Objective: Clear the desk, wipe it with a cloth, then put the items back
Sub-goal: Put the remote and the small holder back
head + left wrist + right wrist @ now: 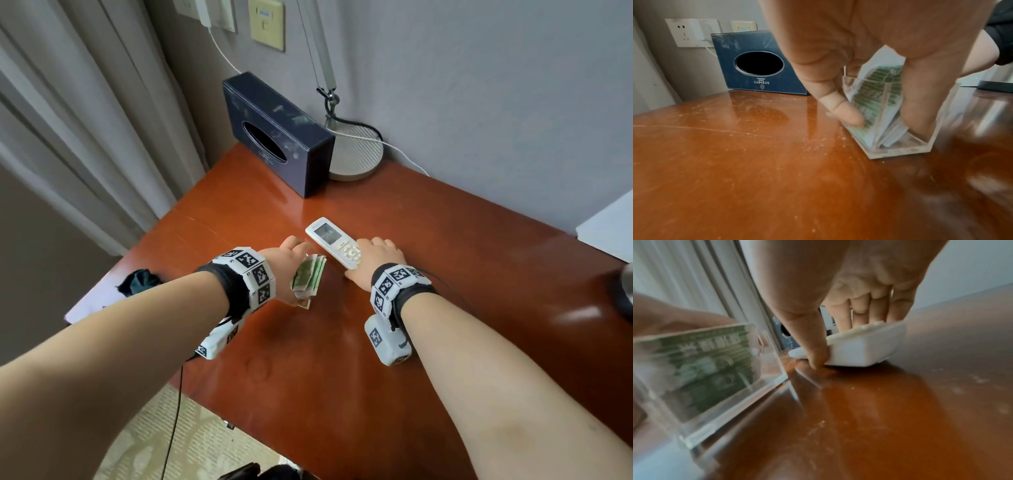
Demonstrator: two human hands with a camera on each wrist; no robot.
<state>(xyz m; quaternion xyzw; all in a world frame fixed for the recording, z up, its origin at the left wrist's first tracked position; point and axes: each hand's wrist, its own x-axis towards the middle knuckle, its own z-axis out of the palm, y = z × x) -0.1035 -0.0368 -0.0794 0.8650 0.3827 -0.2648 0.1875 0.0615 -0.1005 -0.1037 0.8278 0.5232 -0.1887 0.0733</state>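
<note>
Desk (342,377): reddish-brown polished top, pale specks and scuffs visible in both wrist views. Dark blue tissue box (274,133) stands on its side at the far corner, oval opening facing the person, touching the round base of a desk lamp (356,154). A dark cloth (138,281) lies beyond the desk's left edge. White remote control (337,243) lies flat near the desk's centre; right hand (376,260) grips its near end, thumb on 1 side, 4 fingers over the keypad. Left hand (291,263) pinches a clear acrylic holder (900,146) filled with green-printed packets (875,100), thumb against 1 face, fingers against the other; whether its base touches the desk cannot be told.
</note>
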